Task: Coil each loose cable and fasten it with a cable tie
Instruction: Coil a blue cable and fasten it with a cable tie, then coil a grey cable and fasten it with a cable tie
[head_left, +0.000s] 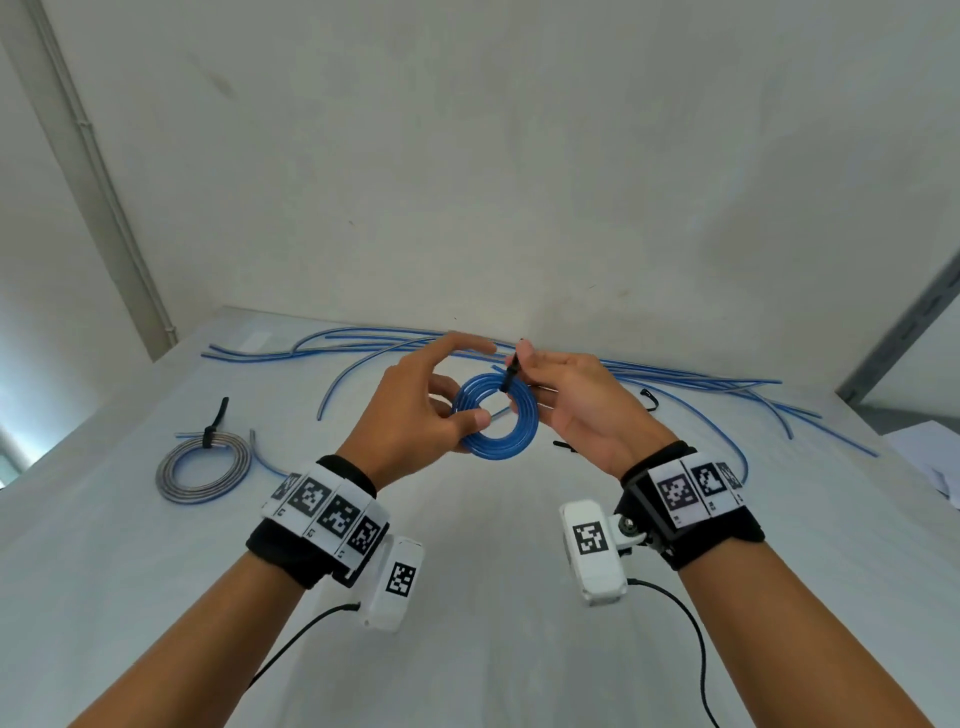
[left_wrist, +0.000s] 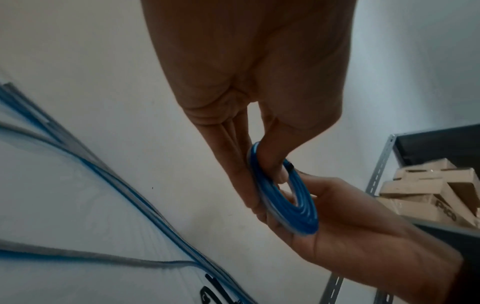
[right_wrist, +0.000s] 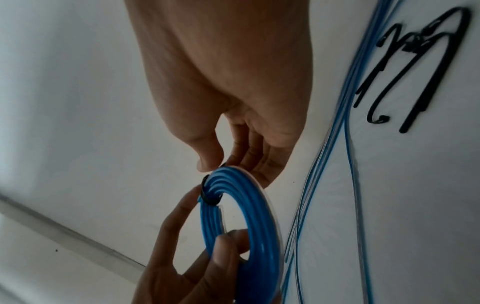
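Observation:
A blue cable coil (head_left: 496, 415) is held up above the white table (head_left: 467, 597). My left hand (head_left: 462, 410) grips its left side, thumb in front and fingers behind. A black cable tie (head_left: 511, 371) wraps the coil's top right. My right hand (head_left: 522, 358) pinches the tie's upright tail between thumb and forefinger. In the left wrist view the left hand (left_wrist: 262, 164) clamps the coil (left_wrist: 298, 207) edge-on. In the right wrist view the tie (right_wrist: 207, 195) circles the coil (right_wrist: 259, 216) just below the right hand (right_wrist: 218, 164).
A grey coil (head_left: 205, 467) with a black tie lies on the table at left. Several loose blue and grey cables (head_left: 675, 374) stretch along the table's back by the wall. Spare black ties (right_wrist: 415, 72) lie at right. A metal shelf with cardboard boxes (left_wrist: 428, 195) stands beyond the table.

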